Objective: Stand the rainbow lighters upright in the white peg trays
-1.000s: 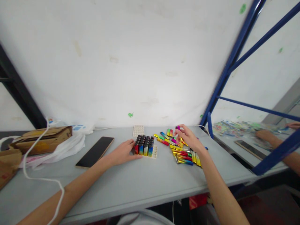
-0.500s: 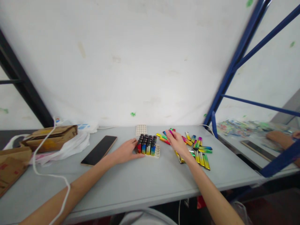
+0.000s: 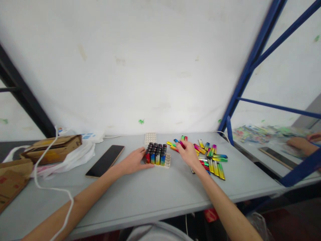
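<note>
My left hand (image 3: 135, 161) curls round the left side of a cream pegged tray (image 3: 168, 161), with the thumb along its front edge. Upright in the tray, in rows, stand several lighters (image 3: 157, 158) with black ends and shiny rainbow bodies. The right-hand column of the tray shows bare sockets. To the right, my right hand (image 3: 188, 153) is closed on a magenta lighter (image 3: 183, 145), its tip poking out past the fingers. Beside and beneath that hand lies a loose pile of metallic lighters (image 3: 215, 167) in yellow, green, red and blue.
A second cream tray (image 3: 150, 138) lies by the wall. Left are a dark phone (image 3: 105, 161), a cardboard box (image 3: 51, 147), white plastic bag (image 3: 86, 152) and white cable (image 3: 37, 167). Beyond the blue frame (image 3: 240, 83), another person's hand (image 3: 299, 144) is near a phone.
My right hand has shifted slightly down and left over the pile, still holding the magenta lighter. My left hand stays at the tray. The view has tilted a little.
</note>
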The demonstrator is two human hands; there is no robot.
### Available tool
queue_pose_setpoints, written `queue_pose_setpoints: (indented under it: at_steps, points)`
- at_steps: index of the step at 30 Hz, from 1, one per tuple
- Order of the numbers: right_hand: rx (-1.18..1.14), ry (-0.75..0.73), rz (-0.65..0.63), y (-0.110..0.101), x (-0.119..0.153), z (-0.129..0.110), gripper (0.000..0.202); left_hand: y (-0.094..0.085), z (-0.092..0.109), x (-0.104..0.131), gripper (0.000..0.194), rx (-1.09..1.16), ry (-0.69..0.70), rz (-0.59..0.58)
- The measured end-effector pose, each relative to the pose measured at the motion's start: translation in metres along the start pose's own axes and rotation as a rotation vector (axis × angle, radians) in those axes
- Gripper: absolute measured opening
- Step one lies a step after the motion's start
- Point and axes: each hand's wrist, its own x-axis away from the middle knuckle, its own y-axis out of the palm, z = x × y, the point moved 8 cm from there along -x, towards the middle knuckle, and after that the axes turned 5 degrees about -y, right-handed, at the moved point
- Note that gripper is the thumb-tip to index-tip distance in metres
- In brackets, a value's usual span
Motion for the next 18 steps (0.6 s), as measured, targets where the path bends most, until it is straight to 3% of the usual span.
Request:
queue_pose_setpoints:
  at_steps: [6,13,18]
  points:
    - [0.027,0.001,-0.018,0.003,0.003,0.007,0.042,0.000,0.000,-0.001,0.056,-0.002,-0.003,-0.010]
    - [0.216,-0.233,-0.224,0.022,0.008,0.005,0.039,0.000,0.000,0.000,0.054,-0.002,-0.002,-0.012]
    - [0.301,-0.228,-0.332,0.029,0.011,0.003,0.037,0.000,0.002,0.000,0.055,0.018,0.013,0.004]
